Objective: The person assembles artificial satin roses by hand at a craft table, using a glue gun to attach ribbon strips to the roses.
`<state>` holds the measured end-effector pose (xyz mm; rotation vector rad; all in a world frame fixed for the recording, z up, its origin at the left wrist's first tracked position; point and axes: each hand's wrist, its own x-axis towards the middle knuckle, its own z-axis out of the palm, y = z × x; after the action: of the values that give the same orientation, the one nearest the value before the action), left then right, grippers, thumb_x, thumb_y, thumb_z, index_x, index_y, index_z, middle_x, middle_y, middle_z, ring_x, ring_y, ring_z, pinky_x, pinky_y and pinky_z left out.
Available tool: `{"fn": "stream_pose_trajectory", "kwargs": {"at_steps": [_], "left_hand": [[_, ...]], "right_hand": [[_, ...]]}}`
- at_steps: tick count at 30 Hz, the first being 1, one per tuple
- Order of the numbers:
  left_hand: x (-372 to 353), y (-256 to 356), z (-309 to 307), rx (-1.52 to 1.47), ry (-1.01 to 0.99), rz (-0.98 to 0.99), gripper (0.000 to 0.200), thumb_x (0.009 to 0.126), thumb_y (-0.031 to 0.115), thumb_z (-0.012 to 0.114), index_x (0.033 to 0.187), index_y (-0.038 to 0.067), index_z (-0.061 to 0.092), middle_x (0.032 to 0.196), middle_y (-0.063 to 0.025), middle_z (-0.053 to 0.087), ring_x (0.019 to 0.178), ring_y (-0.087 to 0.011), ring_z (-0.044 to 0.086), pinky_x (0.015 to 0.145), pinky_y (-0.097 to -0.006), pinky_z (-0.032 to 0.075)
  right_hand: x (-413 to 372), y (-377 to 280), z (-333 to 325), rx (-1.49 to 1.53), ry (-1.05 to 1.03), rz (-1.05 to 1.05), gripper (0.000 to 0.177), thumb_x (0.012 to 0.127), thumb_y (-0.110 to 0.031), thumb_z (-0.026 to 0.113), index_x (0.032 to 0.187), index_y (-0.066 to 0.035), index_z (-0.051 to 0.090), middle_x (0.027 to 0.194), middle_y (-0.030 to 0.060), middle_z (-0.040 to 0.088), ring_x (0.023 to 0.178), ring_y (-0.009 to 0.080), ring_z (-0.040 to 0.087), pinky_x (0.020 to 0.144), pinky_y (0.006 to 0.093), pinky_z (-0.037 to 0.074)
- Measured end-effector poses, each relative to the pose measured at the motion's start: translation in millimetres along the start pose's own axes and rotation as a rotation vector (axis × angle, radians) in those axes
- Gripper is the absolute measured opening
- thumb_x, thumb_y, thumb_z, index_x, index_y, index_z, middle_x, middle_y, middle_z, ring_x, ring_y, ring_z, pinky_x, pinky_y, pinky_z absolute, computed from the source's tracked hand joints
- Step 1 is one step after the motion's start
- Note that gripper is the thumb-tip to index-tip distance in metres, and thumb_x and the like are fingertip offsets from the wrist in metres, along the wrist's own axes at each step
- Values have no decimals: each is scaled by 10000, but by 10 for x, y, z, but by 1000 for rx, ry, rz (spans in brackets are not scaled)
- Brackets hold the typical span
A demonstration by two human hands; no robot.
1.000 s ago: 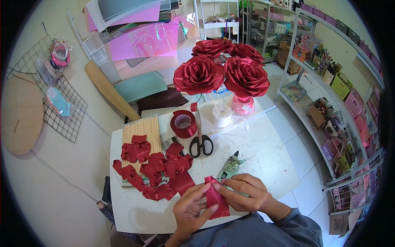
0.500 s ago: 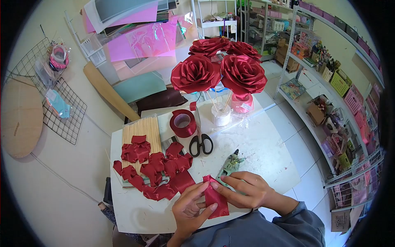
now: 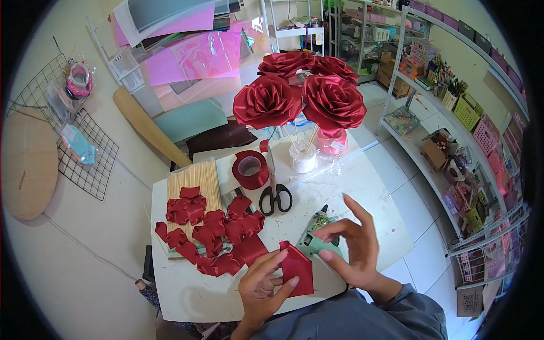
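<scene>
My left hand [image 3: 263,286] pinches a piece of dark red satin ribbon [image 3: 298,273] between thumb and fingers, close to the table's front edge. One top corner of this piece slants as if folded over. To its right, my right hand [image 3: 354,246] is raised with fingers spread and nothing in them. Just behind that hand lies a green glue gun [image 3: 315,238] with a dark nozzle, partly covered by the fingers. Several cut and shaped red ribbon pieces [image 3: 214,229] lie left of my hands, some on a bundle of thin wooden sticks [image 3: 194,178].
Black-handled scissors [image 3: 275,199] and a red ribbon roll [image 3: 250,169] lie mid-table [image 3: 368,209]. Behind them, large red ribbon roses [image 3: 334,102] stand on sticks in a white holder [image 3: 303,158]. Loaded shelves [image 3: 447,130] line the right; a wire grid [image 3: 85,153] hangs left.
My right hand has let go of the ribbon piece, lifted and opened, moving up and right over the glue gun. My left hand keeps its hold, and the ribbon's folded corner is uncovered.
</scene>
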<state>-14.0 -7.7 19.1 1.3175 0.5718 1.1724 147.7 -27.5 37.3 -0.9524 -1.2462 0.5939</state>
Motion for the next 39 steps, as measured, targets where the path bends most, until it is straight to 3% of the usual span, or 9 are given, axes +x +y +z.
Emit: {"fn": "stream_pose_trajectory", "kwargs": {"at_steps": [1, 5, 11, 39], "left_hand": [[0, -2, 2, 0, -3, -1, 458, 672, -159, 562, 1107, -62, 458, 1116, -144, 418, 999, -201, 489, 797, -283, 495], [7, -13, -4, 50, -64, -24, 454, 672, -155, 563, 1103, -44, 472, 1115, -147, 425, 1013, -201, 478, 791, -283, 498], [4, -1, -12, 36, -87, -48, 460, 667, -155, 566, 1103, -40, 475, 1125, -154, 428, 1018, -204, 477, 789, -287, 500], [-5, 5, -34, 20, -81, -70, 468, 658, -145, 580, 1102, -42, 475, 1127, -159, 441, 1021, -202, 479, 778, -269, 503]], "right_hand": [[20, 17, -14, -15, -94, 100, 777, 705, 8, 627, 1294, -4, 120, 822, 114, 579, 740, 135, 537, 715, 262, 422], [10, 56, 65, 191, -154, 317, 761, 690, 58, 629, 1288, -23, 164, 753, 84, 582, 740, 125, 551, 727, 267, 429], [20, 50, 71, 147, -168, 325, 752, 705, 49, 621, 1298, -40, 168, 702, 57, 584, 708, 88, 547, 693, 228, 429], [-12, 35, 64, 124, -184, 298, 712, 716, 41, 615, 1291, -37, 202, 736, 79, 605, 724, 87, 548, 709, 229, 432]]}}
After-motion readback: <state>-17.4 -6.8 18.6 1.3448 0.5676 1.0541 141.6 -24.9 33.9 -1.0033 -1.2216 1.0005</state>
